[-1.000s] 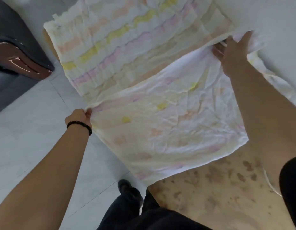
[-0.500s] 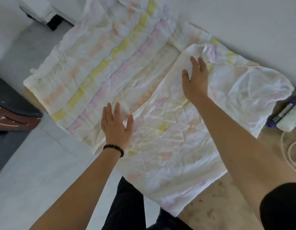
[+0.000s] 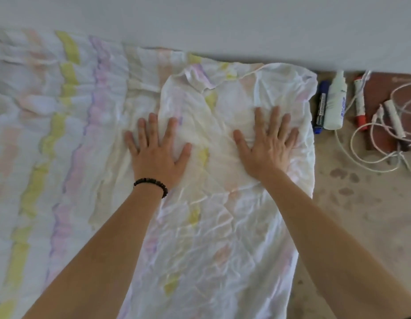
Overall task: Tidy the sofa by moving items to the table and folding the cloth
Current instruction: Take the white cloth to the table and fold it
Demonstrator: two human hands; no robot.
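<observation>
"So, where is the cloth (image 3: 223, 226)?"

"Spread across the counter (image 3: 361, 215). It is pale and creased, with yellow, pink and purple stripes. Its right part is folded over onto the rest, plainer side up, and its far edge runs along the wall (image 3: 200, 19)."

"And the hands?"

"Both lie flat on the folded layer, fingers straight and spread, gripping nothing. The left hand (image 3: 157, 155) presses at that layer's left edge, with a dark bead bracelet (image 3: 151, 184) on its wrist. The right hand (image 3: 266, 148) presses near the right edge."

"What lies beside it?"

"Just right of the cloth, on the bare mottled counter, a blue marker (image 3: 321, 107) and a white spray bottle (image 3: 335, 104) lie side by side. Farther right there is a red marker (image 3: 360, 104), then a brown book (image 3: 384, 93) near the wall. A white cable (image 3: 361, 157) loops over the book and onto the counter."
</observation>
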